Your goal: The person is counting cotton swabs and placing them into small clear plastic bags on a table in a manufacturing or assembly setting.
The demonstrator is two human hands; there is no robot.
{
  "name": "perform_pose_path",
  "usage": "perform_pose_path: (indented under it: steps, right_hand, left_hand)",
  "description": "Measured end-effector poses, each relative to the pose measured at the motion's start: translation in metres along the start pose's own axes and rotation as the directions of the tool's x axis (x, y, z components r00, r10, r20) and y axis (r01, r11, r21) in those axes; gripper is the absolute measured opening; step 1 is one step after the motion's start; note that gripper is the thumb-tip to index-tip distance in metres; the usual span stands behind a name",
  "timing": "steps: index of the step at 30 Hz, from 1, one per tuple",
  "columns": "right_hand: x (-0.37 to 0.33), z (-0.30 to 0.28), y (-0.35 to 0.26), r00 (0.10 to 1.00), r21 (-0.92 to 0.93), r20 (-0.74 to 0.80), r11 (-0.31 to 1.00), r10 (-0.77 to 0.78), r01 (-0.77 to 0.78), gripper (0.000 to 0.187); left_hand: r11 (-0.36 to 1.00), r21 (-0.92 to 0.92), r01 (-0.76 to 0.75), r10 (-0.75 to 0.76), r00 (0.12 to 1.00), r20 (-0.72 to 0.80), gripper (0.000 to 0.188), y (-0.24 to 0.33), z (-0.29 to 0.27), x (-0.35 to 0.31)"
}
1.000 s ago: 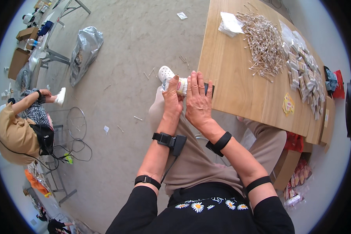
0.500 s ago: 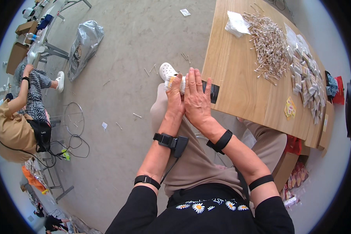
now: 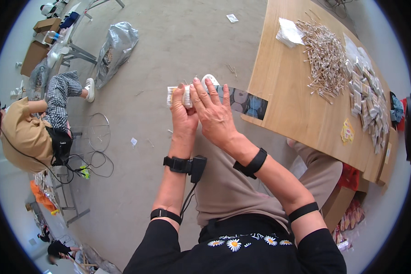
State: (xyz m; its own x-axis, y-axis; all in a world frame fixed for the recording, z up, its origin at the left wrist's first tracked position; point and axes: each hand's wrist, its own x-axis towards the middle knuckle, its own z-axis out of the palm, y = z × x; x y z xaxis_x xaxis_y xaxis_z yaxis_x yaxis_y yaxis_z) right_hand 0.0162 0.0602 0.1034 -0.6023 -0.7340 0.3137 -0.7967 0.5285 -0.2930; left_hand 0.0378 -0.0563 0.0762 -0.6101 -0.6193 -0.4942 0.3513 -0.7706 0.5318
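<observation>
A bundle of cotton swabs (image 3: 172,97), white tips packed together, is gripped in my left hand (image 3: 184,121), its thumb laid over the bundle. My right hand (image 3: 213,112) lies close against the left one, its fingers stretched out and slightly spread. Its palm side is hidden, so I cannot tell whether it touches the swabs. Behind its fingertips a dark patterned strip (image 3: 244,101) reaches to the table's near left corner. On the wooden table (image 3: 292,96) lies a large heap of loose cotton swabs (image 3: 323,57).
Right of the heap are many small packs of swabs (image 3: 369,100). White bags (image 3: 289,32) and yellow cards (image 3: 347,131) lie on the table. At left sits another person (image 3: 29,132) beside cables and a grey plastic bag (image 3: 116,52). Loose swabs litter the floor.
Both hands have moved left with the swab bundle, away from the table. My right hand's fingers have spread apart. More of the dark strip shows, and the view has shifted slightly.
</observation>
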Motion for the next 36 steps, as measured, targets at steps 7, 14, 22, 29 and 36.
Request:
perform_pose_path:
  steps: [7, 14, 22, 29, 36]
  right_hand:
    - [-0.023, -0.067, 0.010, 0.913, 0.636, -0.134, 0.740, 0.385, -0.219, 0.025]
    - [-0.056, -0.127, 0.018, 0.835, 0.911, 0.118, 0.276, 0.538, -0.307, 0.013]
    - [-0.096, -0.164, 0.030, 0.830, 0.906, 0.043, 0.328, 0.555, -0.266, 0.014]
    - [-0.116, -0.170, 0.042, 0.825, 0.846, -0.118, 0.491, 0.553, -0.208, 0.013]
    - [-0.132, -0.190, 0.041, 0.790, 0.779, -0.204, 0.585, 0.578, -0.227, 0.011]
  left_hand:
    - [0.967, 0.015, 0.255, -0.249, 0.924, 0.289, 0.024, 0.015, 0.022, -0.067]
    - [0.934, 0.110, 0.339, -0.349, 0.809, 0.473, 0.026, -0.017, 0.051, -0.125]
    - [0.899, 0.190, 0.394, -0.436, 0.772, 0.463, 0.029, -0.048, 0.069, -0.169]
    - [0.872, 0.182, 0.454, -0.478, 0.709, 0.519, 0.024, -0.063, 0.078, -0.187]
    - [0.880, 0.255, 0.400, -0.474, 0.750, 0.462, 0.021, -0.072, 0.086, -0.200]
